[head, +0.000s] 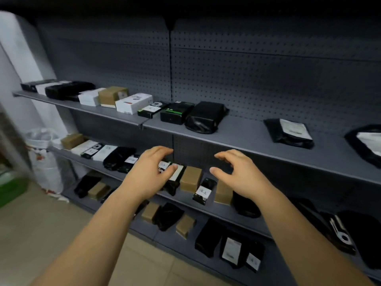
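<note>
Sitting untouched between left hand [148, 174], right hand [244, 175]: brown box [190, 179].

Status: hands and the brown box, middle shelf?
Left hand open, empty. Right hand open, empty. Brown box untouched between them. Black pack crowds its left side.

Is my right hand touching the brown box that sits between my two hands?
Apart. The head view shows a clear dark gap between the thumb of the right hand and the brown box.

Both my bare forearms extend forward, converging slightly. My left hand [149, 174] and right hand [239, 175] hover palm-down and apart, fingers loosely curved, thumbs spread inward, gripping nothing.
</note>
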Tool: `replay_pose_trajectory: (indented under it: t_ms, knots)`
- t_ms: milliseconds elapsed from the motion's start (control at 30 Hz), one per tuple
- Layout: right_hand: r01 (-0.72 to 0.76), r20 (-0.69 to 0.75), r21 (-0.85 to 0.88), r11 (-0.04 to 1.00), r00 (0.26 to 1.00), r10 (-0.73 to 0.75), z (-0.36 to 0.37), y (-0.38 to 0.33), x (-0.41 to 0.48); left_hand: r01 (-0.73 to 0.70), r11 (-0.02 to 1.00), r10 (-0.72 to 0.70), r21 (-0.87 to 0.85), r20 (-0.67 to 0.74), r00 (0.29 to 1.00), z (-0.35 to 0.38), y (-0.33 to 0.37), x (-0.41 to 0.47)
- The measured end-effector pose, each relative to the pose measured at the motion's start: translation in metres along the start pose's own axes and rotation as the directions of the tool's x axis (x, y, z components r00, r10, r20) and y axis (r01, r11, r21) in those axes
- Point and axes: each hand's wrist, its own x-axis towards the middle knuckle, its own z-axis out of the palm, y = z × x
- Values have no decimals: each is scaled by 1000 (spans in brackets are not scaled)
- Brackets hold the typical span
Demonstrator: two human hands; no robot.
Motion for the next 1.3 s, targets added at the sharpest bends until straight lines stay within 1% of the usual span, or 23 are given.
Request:
replay_pose_trajectory:
  t_ms: [100,200,333,433,500,600,667,700,767,833,900,933,967,1033,1100,1133,1167,1200,1233,1267,1300]
  knots:
    - [-22,-32,2,1000,999,22,1,14,59,-9,1000,9,1,-19,1000,1,-16,59]
    - [-48,-78,22,999,996,50,-4,31,115,-40,999,40,3,13,999,7,-28,124]
    - [-91,-137,16,996,986,92,-6,51,181,-92,995,93,-23,20,996,28,-45,199]
    - [-148,-145,12,989,978,148,5,59,214,-113,993,114,-22,58,992,48,-54,239]
    - [-200,-130,8,980,971,200,14,64,231,-139,990,137,20,82,987,61,-61,260]
    - [-296,-96,16,955,950,297,28,69,249,-201,967,177,154,159,971,78,-71,289]
    - [-339,-111,63,939,932,344,37,68,255,-242,947,198,212,210,957,86,-76,301]
    - [-352,-128,97,931,923,362,40,67,257,-262,942,216,211,218,952,89,-78,306]
    - [-382,-163,161,910,899,406,45,65,261,-301,941,271,157,186,944,92,-82,312]
    - [-423,-189,258,869,860,474,45,63,262,-312,950,309,13,102,946,89,-82,317]
    - [-440,-212,352,826,822,528,43,61,262,-309,939,316,-148,28,948,81,-75,325]
    - [-447,-216,346,825,818,533,43,59,261,-308,928,318,-209,14,948,78,-70,329]
    - [-467,-197,302,831,822,534,43,58,260,-313,914,328,-257,18,944,76,-65,333]
    - [-522,-121,165,837,831,542,46,57,258,-350,881,389,-319,64,919,77,-56,336]
    - [-549,-77,50,834,831,551,45,61,255,-434,841,487,-323,102,867,83,-52,335]
    - [-550,-71,31,834,832,551,43,63,254,-474,821,527,-319,101,844,86,-51,333]
    - [-552,-68,56,832,829,555,39,65,253,-488,808,541,-330,88,836,89,-53,330]
    - [-553,-79,137,822,821,565,34,67,251,-467,806,524,-365,71,849,91,-54,328]
    - [-547,-110,258,796,802,587,30,68,251,-400,810,468,-429,61,881,94,-56,325]
    - [-520,-157,386,762,777,610,26,69,253,-297,806,383,-512,70,921,96,-58,322]
    - [-480,-201,484,732,753,627,22,70,256,-169,789,286,-590,109,952,98,-58,319]
